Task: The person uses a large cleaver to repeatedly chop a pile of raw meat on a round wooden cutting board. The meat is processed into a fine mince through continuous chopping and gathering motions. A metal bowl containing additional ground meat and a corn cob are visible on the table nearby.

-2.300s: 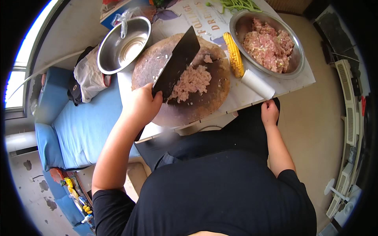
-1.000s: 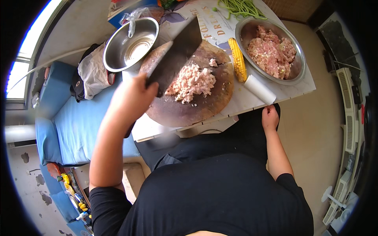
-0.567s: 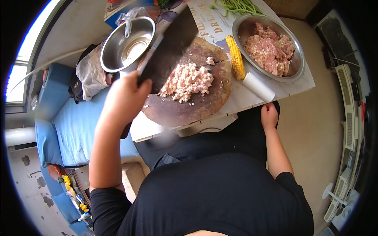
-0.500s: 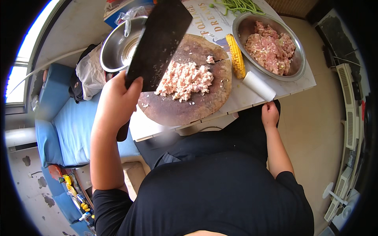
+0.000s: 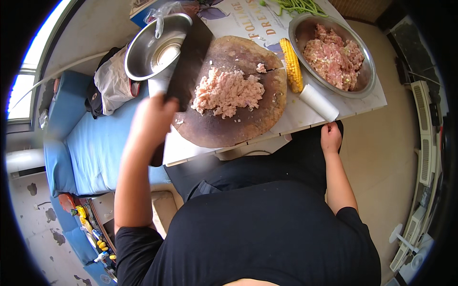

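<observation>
My left hand (image 5: 151,121) is wrapped round the handle of a dark, broad-bladed cleaver (image 5: 190,59). Its blade is tilted over the left part of a round wooden chopping board (image 5: 222,132) and is smeared by motion. Chopped pale pink meat (image 5: 229,91) lies heaped on the wood beside the blade, with a small separate bit (image 5: 261,68) near a crack. At the table's front edge, my right hand (image 5: 330,137) is curled closed, just below the end of a white roll (image 5: 319,102). What its fingers hold, if anything, is hidden.
A steel bowl of minced meat (image 5: 331,59) stands right of a corn cob (image 5: 291,66). Another steel bowl (image 5: 139,62), with a plastic bag (image 5: 162,16) at its rim, is left of the board. Green beans (image 5: 298,5) lie at the back. A blue sofa (image 5: 95,150) stands left.
The cleaver has swung down and left, its blade turning more edge-on, and my left hand has shifted slightly right. My right hand stays by the table edge. The view has shifted a little.
</observation>
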### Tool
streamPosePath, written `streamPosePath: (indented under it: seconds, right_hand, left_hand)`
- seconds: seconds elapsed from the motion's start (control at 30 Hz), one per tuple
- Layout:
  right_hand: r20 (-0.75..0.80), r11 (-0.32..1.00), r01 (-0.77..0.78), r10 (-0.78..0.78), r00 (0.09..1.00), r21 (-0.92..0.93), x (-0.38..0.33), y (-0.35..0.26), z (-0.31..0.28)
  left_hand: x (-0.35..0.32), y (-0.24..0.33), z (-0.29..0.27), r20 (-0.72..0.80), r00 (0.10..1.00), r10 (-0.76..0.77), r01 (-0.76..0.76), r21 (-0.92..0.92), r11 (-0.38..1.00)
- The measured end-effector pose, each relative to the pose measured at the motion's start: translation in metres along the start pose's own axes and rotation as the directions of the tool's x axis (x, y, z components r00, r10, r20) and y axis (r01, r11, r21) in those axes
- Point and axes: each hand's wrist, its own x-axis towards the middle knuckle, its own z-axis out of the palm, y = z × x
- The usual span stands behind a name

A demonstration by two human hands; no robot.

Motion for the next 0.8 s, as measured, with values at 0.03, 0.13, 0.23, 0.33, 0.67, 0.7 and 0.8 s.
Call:
streamPosePath:
  seconds: [0.03,0.13,0.23,0.33,0.67,0.7,0.8]
  right_hand:
    - [0.008,1.000,0.004,-0.004,1.000,-0.010,0.000,0.001,0.003]
    - [-0.023,1.000,0.000,0.000,1.000,-0.014,0.002,0.003,-0.003]
    - [-0.017,1.000,-0.009,0.008,1.000,-0.025,-0.002,0.003,-0.009]
    - [-0.023,1.000,-0.006,0.007,1.000,0.015,0.000,0.002,-0.004]
    - [-0.028,1.000,0.012,-0.011,1.000,0.014,0.000,0.001,-0.006]
    - [-0.025,1.000,0.006,-0.006,1.000,0.017,0.000,0.000,-0.005]
    - [-0.010,1.000,0.002,-0.002,1.000,0.025,-0.002,0.000,0.001]
  left_hand:
    - [0.009,-0.014,0.015,0.086,0.996,0.037,-0.053,0.196,0.979]
    - [0.006,0.017,-0.012,0.153,0.988,0.020,-0.037,0.115,0.993]
    - [-0.008,0.026,-0.032,0.020,0.999,0.037,-0.033,-0.188,0.982]
    - [-0.013,0.023,-0.023,0.001,1.000,0.002,-0.002,-0.163,0.987]
    - [-0.020,0.017,-0.030,-0.016,1.000,-0.009,0.004,-0.279,0.960]
    - [-0.022,0.014,-0.026,-0.035,0.999,-0.030,0.019,-0.293,0.956]
    - [-0.011,-0.004,0.004,0.066,0.997,-0.033,0.033,-0.013,0.999]
